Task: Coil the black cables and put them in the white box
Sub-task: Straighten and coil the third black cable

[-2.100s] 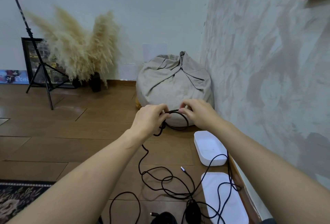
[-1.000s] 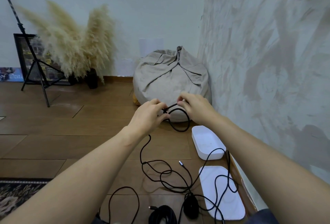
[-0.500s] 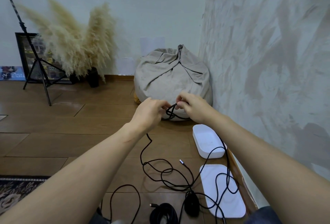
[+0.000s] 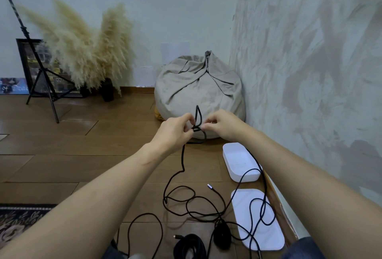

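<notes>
Above a wooden floor [image 4: 62, 165], near the open white box [image 4: 245, 176], the left hand [image 4: 173, 132] and right hand [image 4: 222, 125] each pinch the black cable [image 4: 182, 156] in curled fingers [image 4: 186, 118], seemingly shaping a first coil loop while the rest trails floorward.

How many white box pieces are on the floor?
2: the open white box farther away, and a flat white lid nearer, with black cable lying across it.
</notes>
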`<action>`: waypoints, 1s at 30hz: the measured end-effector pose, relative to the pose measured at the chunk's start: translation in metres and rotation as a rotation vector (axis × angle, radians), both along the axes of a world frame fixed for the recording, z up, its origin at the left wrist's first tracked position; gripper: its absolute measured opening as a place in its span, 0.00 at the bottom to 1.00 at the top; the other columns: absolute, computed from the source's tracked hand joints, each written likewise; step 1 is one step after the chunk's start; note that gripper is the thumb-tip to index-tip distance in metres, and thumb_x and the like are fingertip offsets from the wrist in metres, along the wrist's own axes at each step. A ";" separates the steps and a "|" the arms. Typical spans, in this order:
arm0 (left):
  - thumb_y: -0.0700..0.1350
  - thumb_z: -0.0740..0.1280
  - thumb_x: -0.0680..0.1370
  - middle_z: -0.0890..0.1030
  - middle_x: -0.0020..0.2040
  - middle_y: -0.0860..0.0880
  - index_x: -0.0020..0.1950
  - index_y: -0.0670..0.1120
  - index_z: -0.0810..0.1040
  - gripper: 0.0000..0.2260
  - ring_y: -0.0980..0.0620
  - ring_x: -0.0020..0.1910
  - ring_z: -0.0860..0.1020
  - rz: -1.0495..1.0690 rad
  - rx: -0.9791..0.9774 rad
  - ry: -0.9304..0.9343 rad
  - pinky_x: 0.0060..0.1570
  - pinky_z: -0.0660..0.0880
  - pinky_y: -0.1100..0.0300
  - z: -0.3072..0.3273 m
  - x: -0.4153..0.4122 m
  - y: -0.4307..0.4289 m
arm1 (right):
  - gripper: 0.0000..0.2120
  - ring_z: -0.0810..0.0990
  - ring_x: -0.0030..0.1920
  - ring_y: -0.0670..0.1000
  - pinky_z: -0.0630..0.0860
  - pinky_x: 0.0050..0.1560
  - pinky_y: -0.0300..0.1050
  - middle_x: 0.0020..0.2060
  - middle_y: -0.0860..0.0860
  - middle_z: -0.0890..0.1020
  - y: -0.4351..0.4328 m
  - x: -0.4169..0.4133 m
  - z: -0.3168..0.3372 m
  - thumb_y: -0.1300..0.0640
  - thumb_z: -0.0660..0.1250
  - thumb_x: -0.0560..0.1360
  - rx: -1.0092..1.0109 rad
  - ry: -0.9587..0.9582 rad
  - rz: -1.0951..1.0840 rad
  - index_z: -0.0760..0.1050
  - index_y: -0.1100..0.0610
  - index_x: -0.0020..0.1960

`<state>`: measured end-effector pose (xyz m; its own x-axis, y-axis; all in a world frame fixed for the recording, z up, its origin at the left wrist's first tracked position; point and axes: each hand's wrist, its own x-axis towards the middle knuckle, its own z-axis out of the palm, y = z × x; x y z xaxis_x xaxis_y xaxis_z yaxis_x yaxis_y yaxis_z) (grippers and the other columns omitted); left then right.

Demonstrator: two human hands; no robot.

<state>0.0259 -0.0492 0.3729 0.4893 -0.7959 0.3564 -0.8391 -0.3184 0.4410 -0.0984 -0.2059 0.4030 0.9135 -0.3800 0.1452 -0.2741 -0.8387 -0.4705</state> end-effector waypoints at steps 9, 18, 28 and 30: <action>0.42 0.60 0.84 0.81 0.45 0.55 0.64 0.60 0.80 0.17 0.58 0.42 0.77 -0.099 0.086 -0.009 0.45 0.76 0.56 0.000 0.003 0.004 | 0.05 0.75 0.40 0.48 0.70 0.41 0.45 0.36 0.45 0.77 -0.004 -0.007 -0.002 0.51 0.65 0.81 -0.036 -0.024 0.033 0.79 0.49 0.48; 0.61 0.69 0.78 0.81 0.43 0.56 0.53 0.59 0.81 0.09 0.52 0.44 0.78 0.049 0.088 -0.075 0.41 0.76 0.54 -0.007 0.018 0.005 | 0.05 0.74 0.40 0.48 0.67 0.39 0.43 0.37 0.46 0.76 -0.004 -0.009 -0.008 0.49 0.64 0.81 0.002 0.030 0.020 0.77 0.48 0.50; 0.62 0.69 0.77 0.80 0.33 0.54 0.44 0.54 0.82 0.13 0.52 0.39 0.79 0.125 -0.018 0.050 0.39 0.75 0.54 -0.005 0.009 0.001 | 0.13 0.77 0.52 0.52 0.72 0.47 0.47 0.51 0.49 0.81 0.009 -0.005 -0.010 0.42 0.72 0.74 -0.062 0.050 -0.006 0.78 0.48 0.53; 0.60 0.69 0.78 0.81 0.35 0.54 0.48 0.54 0.82 0.11 0.53 0.40 0.79 0.115 -0.049 0.063 0.40 0.75 0.54 -0.004 0.009 0.001 | 0.10 0.78 0.50 0.52 0.73 0.47 0.47 0.47 0.48 0.82 0.009 -0.004 -0.009 0.45 0.69 0.78 -0.092 0.041 -0.004 0.79 0.49 0.54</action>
<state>0.0348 -0.0479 0.3685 0.5988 -0.7158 0.3594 -0.7686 -0.3873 0.5093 -0.1028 -0.1964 0.3944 0.9180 -0.3702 0.1422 -0.2946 -0.8767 -0.3802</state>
